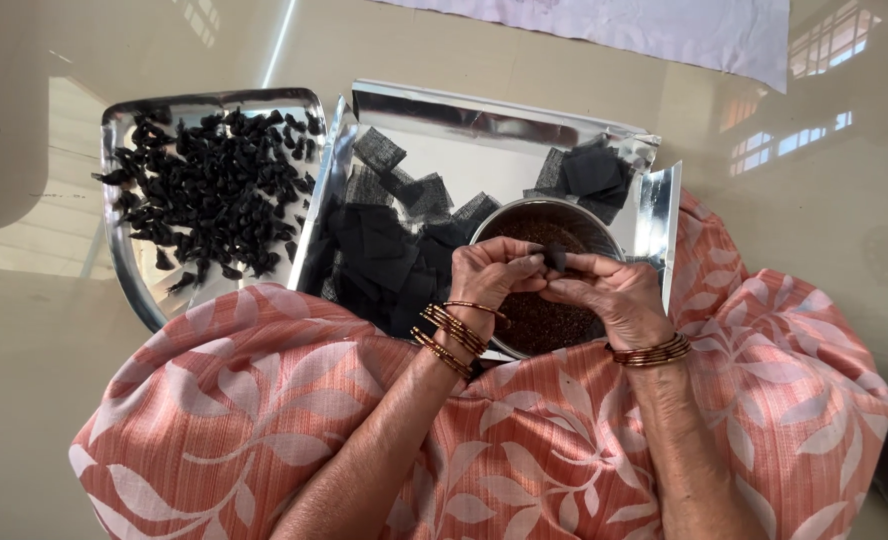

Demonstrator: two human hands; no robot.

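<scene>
A: We're sitting on a glossy beige floor that mirrors the windows, with a pale cloth at the far edge. What do we have in hand?

B: A small black piece, pinched between both sets of fingertips. Our left hand and right hand are both clenched on it, right above the round steel bowl of dark brown grains.

A: So which step, would we say?

B: We judge we're folding or twisting one bundle closed. It calls for a firm, steady pinch directly over the bowl.

A: And the count?

B: One bowl, two trays. The left steel tray holds finished black bundles, too many to count. The silver tray holds black cloth squares in heaps, perhaps a few dozen.
</scene>
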